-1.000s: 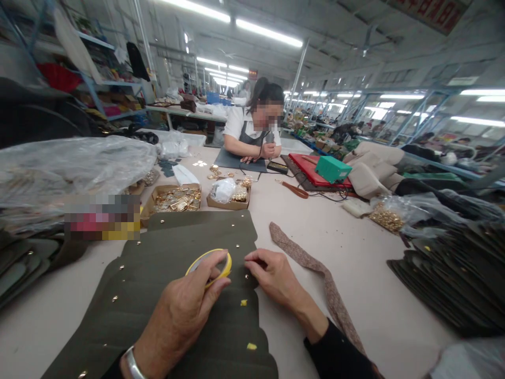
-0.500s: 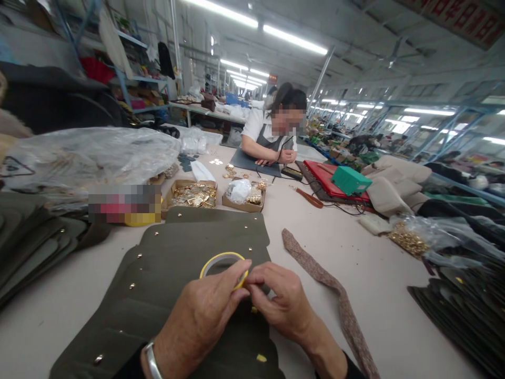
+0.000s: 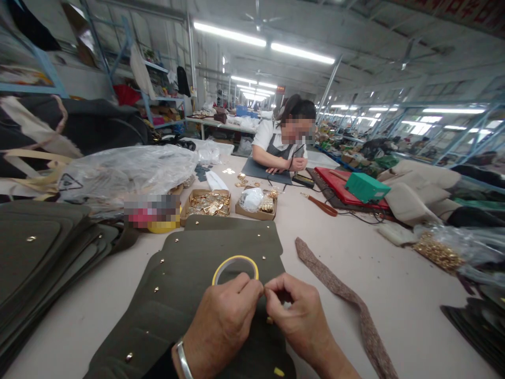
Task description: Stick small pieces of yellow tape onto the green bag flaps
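Note:
My left hand (image 3: 223, 321) is closed around the near side of a roll of yellow tape (image 3: 235, 258), which stands up behind my fingers. Thumb and forefinger of my right hand (image 3: 298, 310) pinch together right beside my left fingertips. Whatever is between those fingertips is too small to make out. Below both hands lies a stack of dark olive leather-like panels (image 3: 185, 300) with small gold studs along the edges. A scrap of yellow tape (image 3: 279, 371) sticks to the panel near its lower right, and another yellow scrap (image 3: 270, 320) shows beside my right hand.
Beyond the panels stand a box of gold hardware (image 3: 207, 204) and a box with plastic-wrapped parts (image 3: 256, 202). A brown speckled strip (image 3: 347, 297) lies on the right. More panels (image 3: 35, 263) are piled left. Across the table a co-worker (image 3: 282, 142) leans over a dark mat.
My left hand has curled its fingers in more tightly by the tape roll. The right hand's pinch has drawn slightly away from the roll. The whole view has shifted a little.

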Tool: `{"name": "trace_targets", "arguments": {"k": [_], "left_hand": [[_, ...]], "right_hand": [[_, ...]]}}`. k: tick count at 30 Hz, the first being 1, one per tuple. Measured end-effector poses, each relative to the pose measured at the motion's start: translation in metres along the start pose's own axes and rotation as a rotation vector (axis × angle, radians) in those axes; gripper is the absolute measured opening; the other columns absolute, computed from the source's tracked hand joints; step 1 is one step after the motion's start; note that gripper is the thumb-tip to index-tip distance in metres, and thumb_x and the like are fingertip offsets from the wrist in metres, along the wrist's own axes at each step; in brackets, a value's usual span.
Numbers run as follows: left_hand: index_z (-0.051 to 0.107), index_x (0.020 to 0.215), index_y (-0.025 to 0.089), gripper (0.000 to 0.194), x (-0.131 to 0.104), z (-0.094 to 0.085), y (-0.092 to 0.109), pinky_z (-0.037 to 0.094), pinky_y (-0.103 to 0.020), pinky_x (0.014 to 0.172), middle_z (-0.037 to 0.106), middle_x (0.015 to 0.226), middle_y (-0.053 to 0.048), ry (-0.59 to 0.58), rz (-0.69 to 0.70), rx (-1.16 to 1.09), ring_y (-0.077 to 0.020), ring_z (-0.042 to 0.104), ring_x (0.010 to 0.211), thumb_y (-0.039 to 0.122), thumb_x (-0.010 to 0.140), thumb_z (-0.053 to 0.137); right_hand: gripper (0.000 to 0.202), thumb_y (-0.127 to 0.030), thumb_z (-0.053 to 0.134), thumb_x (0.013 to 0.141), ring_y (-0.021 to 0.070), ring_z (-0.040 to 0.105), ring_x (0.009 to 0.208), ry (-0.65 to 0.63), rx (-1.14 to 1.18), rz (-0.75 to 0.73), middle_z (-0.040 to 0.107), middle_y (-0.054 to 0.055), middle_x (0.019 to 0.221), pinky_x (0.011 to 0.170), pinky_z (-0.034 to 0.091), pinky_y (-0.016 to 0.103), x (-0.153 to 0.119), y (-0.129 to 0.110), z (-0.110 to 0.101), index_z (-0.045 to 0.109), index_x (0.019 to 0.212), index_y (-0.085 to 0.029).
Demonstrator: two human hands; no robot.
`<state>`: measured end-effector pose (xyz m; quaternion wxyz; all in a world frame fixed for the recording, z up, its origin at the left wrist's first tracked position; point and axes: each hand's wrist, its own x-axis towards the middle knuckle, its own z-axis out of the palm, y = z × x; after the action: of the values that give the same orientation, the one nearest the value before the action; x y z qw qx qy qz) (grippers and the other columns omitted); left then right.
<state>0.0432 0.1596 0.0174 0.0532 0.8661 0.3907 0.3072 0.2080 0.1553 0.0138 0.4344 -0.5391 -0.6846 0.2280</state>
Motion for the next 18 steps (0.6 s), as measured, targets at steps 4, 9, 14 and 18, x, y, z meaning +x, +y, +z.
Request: {"name": "trace_targets", "arguments": {"k": [4,9,14,18], "left_hand": [[0.056,0.08,0.019,0.024,0.001,0.001,0.005,0.04,-0.024,0.056,0.056,0.069,-0.001,0.038,0.096,-0.009,-0.0132,0.054,0.061,0.014,0.094,0.038],[0.057,0.096,0.022,0.018,0.0,0.006,-0.01,0.044,-0.027,0.063,0.063,0.085,-0.001,-0.181,-0.113,0.13,-0.0174,0.059,0.076,0.013,0.092,0.043],[0.059,0.091,0.022,0.025,0.004,0.008,-0.01,0.046,-0.03,0.068,0.062,0.088,-0.003,-0.389,-0.167,0.2,-0.0206,0.056,0.083,0.005,0.087,0.042],[0.06,0.09,0.021,0.025,0.006,0.01,-0.006,0.047,-0.035,0.073,0.061,0.09,-0.005,-0.41,-0.153,0.205,-0.0219,0.054,0.084,0.004,0.087,0.041]], "right_hand": [[0.013,-0.027,0.06,0.073,0.012,0.056,0.046,-0.028,0.312,0.479,0.06,-0.001,0.052,0.047,0.046,0.023,0.011,0.015,-0.008,0.062,0.066,-0.015],[0.023,-0.035,0.067,0.072,0.0078,0.054,0.045,-0.251,0.344,0.612,0.062,-0.001,0.057,0.047,0.044,0.019,0.017,0.041,-0.025,0.065,0.074,-0.012],[0.014,-0.026,0.06,0.077,0.0073,0.05,0.045,-0.352,0.196,0.574,0.057,-0.003,0.054,0.045,0.04,0.018,0.011,0.044,-0.022,0.062,0.071,-0.013],[0.015,-0.023,0.055,0.081,0.0107,0.054,0.052,-0.366,-0.006,0.414,0.062,-0.001,0.058,0.05,0.04,0.02,0.009,0.04,-0.019,0.066,0.073,-0.015]]}}
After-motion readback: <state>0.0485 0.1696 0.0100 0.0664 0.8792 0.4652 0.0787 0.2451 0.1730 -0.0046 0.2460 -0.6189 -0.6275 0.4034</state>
